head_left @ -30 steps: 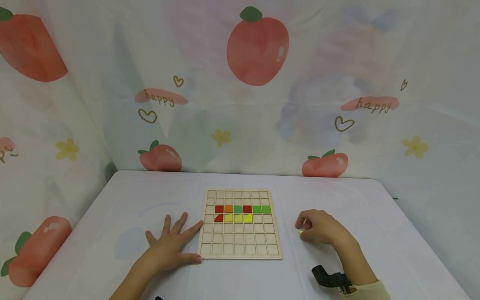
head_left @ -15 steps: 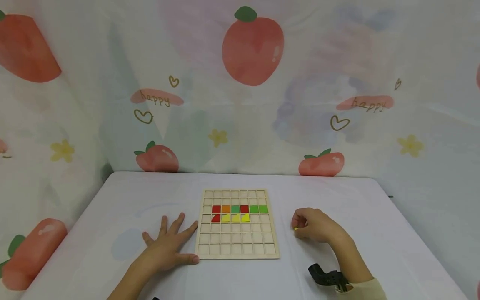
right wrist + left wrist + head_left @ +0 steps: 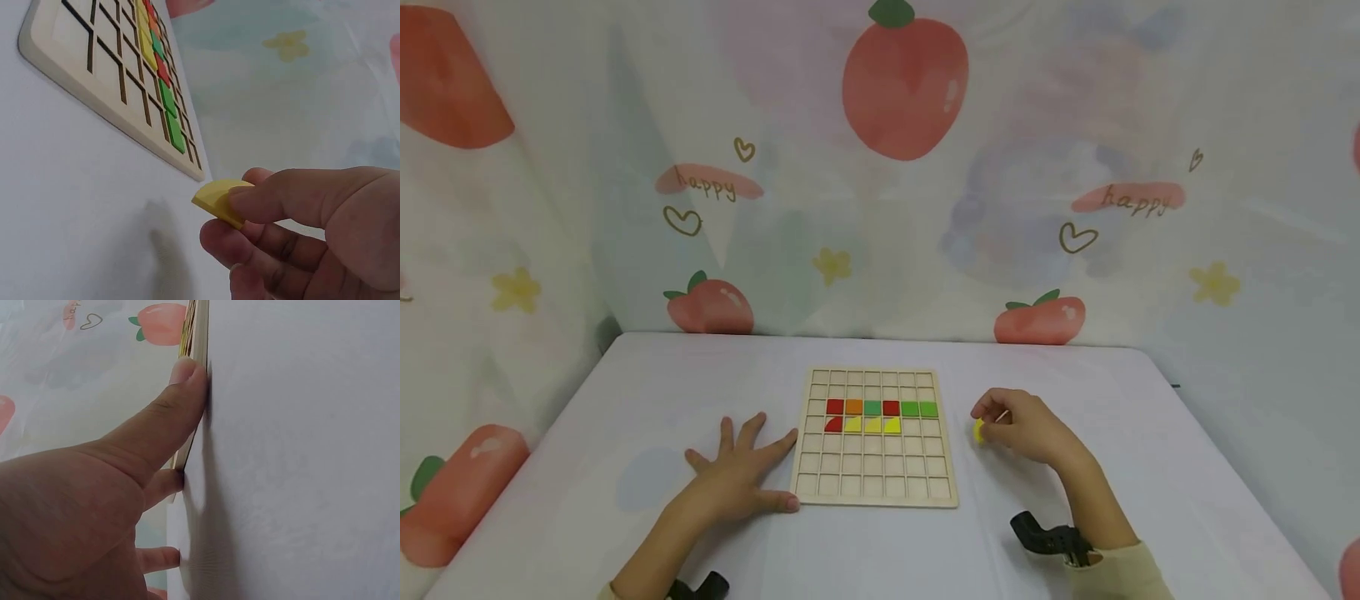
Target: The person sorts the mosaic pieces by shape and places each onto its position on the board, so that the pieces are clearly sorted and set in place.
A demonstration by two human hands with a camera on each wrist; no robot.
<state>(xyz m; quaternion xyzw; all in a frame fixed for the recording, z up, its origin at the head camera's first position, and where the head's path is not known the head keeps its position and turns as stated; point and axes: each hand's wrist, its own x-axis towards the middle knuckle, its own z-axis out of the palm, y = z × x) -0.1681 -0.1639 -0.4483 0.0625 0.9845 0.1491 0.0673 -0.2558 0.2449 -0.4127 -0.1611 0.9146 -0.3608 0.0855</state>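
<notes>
My right hand [image 3: 1026,425] pinches a yellow tile with a curved edge [image 3: 215,197] between thumb and fingers, held above the table to the right of a wooden grid board [image 3: 880,503]. My left hand [image 3: 737,475] lies on the table with its fingers spread; its thumb and index fingertip touch the board's left edge. One row of the board bears red, orange, teal and green square tiles [image 3: 909,409]. In the row below sit a red piece [image 3: 833,425] and yellow pieces [image 3: 872,426] with curved edges.
A white cloth [image 3: 640,392] covers the table. Behind and to the left hangs a curtain [image 3: 880,250] printed with fruit, flowers and hearts. Black wrist mounts [image 3: 1048,537] sit on both forearms.
The right hand has risen from the table and moved left toward the board, and more of the yellow tile shows. The left hand stays at the board's edge. The head view shifted slightly.
</notes>
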